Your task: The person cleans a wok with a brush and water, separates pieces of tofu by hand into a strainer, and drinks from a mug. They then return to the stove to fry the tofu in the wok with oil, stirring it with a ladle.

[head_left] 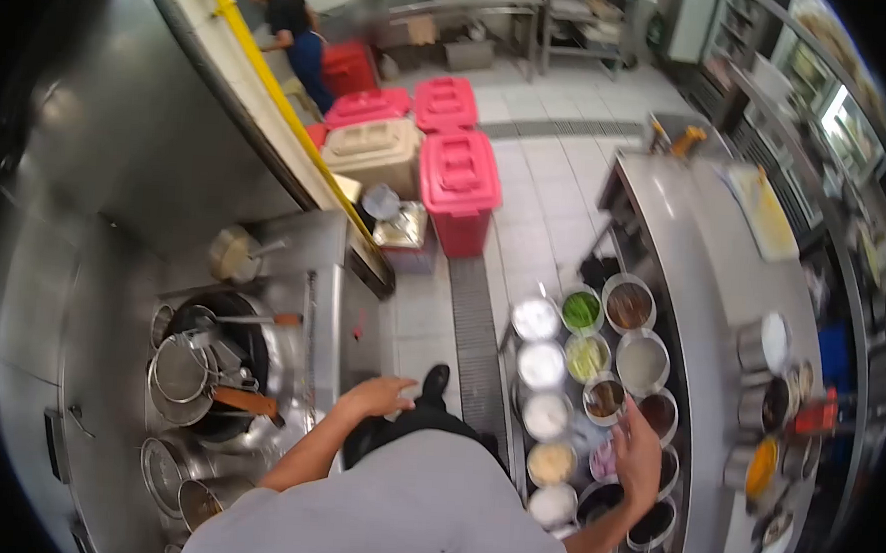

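The person stands between a stove and a cart full of bowls. The left hand point(382, 395) is open with its fingers spread a little. It rests at the edge of the steel stove top point(346, 302) and holds nothing. Just beside it, on the stove, sits a big dark wok point(222, 317) with wire strainers point(180, 371) and a ladle with a wooden handle point(246, 400) lying in it. The right hand point(639, 452) is flat, with its fingers stretched out, above the cart. Nothing shows in it. Its fingertips are near a bowl of dark sauce point(605, 397), and a bowl of pink stuff point(604, 461) is right next to the hand. A bowl of green bits point(582, 309) is farther away. Red bins point(458, 177) stand on the floor, far off.
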`<action>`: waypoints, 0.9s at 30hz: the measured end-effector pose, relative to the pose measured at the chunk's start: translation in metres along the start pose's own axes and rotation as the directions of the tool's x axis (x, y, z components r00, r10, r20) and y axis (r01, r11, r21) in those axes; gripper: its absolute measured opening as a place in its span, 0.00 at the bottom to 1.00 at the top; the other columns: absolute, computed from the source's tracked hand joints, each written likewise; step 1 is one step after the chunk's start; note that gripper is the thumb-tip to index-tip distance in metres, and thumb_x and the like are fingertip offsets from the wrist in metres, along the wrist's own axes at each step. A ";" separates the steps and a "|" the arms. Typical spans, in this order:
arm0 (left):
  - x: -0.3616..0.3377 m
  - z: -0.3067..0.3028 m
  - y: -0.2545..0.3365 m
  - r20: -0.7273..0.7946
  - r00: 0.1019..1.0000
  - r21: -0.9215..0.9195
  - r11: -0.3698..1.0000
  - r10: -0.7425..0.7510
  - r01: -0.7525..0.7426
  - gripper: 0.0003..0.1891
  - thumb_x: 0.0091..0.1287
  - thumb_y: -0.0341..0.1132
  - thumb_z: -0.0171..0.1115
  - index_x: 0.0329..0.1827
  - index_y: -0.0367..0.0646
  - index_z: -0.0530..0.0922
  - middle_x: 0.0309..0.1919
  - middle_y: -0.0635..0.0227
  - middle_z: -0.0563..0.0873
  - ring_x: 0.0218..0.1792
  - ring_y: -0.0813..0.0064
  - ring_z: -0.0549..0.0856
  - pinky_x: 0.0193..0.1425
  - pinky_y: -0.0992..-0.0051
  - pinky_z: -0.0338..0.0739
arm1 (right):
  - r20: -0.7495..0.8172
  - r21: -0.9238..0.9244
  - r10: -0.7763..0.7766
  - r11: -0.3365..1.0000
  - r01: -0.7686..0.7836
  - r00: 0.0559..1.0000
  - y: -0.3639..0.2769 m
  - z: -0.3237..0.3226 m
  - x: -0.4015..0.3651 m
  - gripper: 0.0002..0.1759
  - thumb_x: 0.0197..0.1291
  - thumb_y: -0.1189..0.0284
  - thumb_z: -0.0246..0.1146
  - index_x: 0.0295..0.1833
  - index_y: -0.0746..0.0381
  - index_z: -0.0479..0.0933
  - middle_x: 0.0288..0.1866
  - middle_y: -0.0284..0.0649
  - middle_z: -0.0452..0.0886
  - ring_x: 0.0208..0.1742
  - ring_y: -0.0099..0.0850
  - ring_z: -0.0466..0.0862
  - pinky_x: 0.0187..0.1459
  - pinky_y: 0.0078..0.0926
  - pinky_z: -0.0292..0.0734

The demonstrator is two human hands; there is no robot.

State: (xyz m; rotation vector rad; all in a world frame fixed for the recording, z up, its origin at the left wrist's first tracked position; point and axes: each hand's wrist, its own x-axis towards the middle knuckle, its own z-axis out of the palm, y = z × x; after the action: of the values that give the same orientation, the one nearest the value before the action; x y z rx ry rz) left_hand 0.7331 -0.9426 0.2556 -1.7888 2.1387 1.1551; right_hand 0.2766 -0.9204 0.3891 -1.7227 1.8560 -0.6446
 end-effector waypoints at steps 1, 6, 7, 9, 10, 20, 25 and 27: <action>-0.018 0.008 0.022 -0.095 0.995 -0.065 0.997 0.043 -0.049 0.26 0.61 0.44 0.64 0.62 0.45 0.74 0.53 0.52 0.80 0.56 0.51 0.78 0.62 0.61 0.71 | 0.047 -0.054 0.031 0.998 -0.029 0.998 0.007 -0.006 -0.010 0.28 0.57 0.77 0.61 0.65 0.63 0.70 0.44 0.52 0.81 0.45 0.47 0.82 0.49 0.37 0.74; -0.086 0.035 0.128 -0.271 0.941 -0.083 0.969 0.203 -0.233 0.16 0.62 0.33 0.63 0.53 0.41 0.79 0.50 0.57 0.82 0.45 0.56 0.83 0.48 0.67 0.79 | -0.112 -0.115 0.088 0.988 -0.101 0.990 0.057 -0.048 -0.074 0.23 0.58 0.72 0.62 0.61 0.59 0.74 0.40 0.52 0.82 0.39 0.51 0.81 0.43 0.41 0.74; -0.090 0.053 0.120 -0.301 0.935 -0.152 0.958 0.188 -0.241 0.12 0.63 0.31 0.62 0.48 0.39 0.81 0.47 0.57 0.83 0.45 0.58 0.83 0.47 0.69 0.78 | -0.177 -0.181 0.138 0.969 -0.170 0.975 0.053 -0.069 -0.087 0.22 0.59 0.72 0.60 0.60 0.59 0.75 0.40 0.54 0.81 0.42 0.51 0.80 0.43 0.43 0.73; -0.109 0.061 0.141 -0.405 0.897 -0.120 0.962 0.179 -0.246 0.07 0.64 0.30 0.60 0.42 0.36 0.81 0.47 0.57 0.83 0.44 0.59 0.83 0.47 0.70 0.77 | -0.489 -0.128 0.126 0.968 -0.214 0.863 0.061 -0.101 -0.111 0.18 0.60 0.72 0.60 0.58 0.59 0.77 0.38 0.51 0.82 0.36 0.47 0.81 0.39 0.39 0.75; -0.118 0.068 0.145 -0.367 0.909 -0.108 0.961 0.200 -0.255 0.07 0.64 0.30 0.60 0.42 0.36 0.81 0.47 0.57 0.83 0.44 0.59 0.83 0.47 0.70 0.77 | -0.618 -0.132 0.100 0.964 -0.229 0.780 0.069 -0.113 -0.127 0.17 0.61 0.72 0.60 0.57 0.59 0.78 0.37 0.49 0.82 0.32 0.43 0.82 0.36 0.35 0.76; -0.172 0.148 0.185 -0.203 0.887 0.084 0.910 0.414 -0.406 0.12 0.62 0.33 0.63 0.46 0.38 0.78 0.50 0.53 0.80 0.48 0.50 0.79 0.53 0.62 0.74 | -0.988 -0.065 -0.063 0.998 -0.008 0.139 0.077 -0.189 -0.317 0.21 0.74 0.66 0.47 0.37 0.67 0.80 0.22 0.35 0.77 0.19 0.16 0.66 0.23 0.13 0.60; -0.196 0.240 0.169 0.128 0.948 0.197 0.929 0.291 -0.312 0.24 0.60 0.39 0.65 0.60 0.44 0.75 0.52 0.50 0.79 0.53 0.48 0.78 0.57 0.58 0.73 | -0.947 -0.276 -0.265 0.960 -0.039 0.181 0.093 -0.211 -0.364 0.17 0.73 0.67 0.49 0.43 0.67 0.80 0.24 0.36 0.77 0.20 0.18 0.70 0.23 0.16 0.63; -0.217 0.256 0.189 0.124 0.929 0.074 0.930 0.349 -0.359 0.22 0.61 0.37 0.64 0.59 0.44 0.76 0.52 0.51 0.80 0.53 0.49 0.78 0.57 0.59 0.74 | -0.941 -0.317 -0.304 0.946 -0.072 0.150 0.099 -0.230 -0.371 0.10 0.69 0.74 0.55 0.48 0.66 0.79 0.28 0.36 0.78 0.22 0.20 0.73 0.25 0.17 0.67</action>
State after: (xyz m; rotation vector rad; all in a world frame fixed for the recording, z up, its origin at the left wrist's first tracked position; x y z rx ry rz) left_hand 0.5365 -0.6131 0.2816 -1.3004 2.4706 1.1645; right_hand 0.0704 -0.5439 0.5166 -1.7088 2.7628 -2.1200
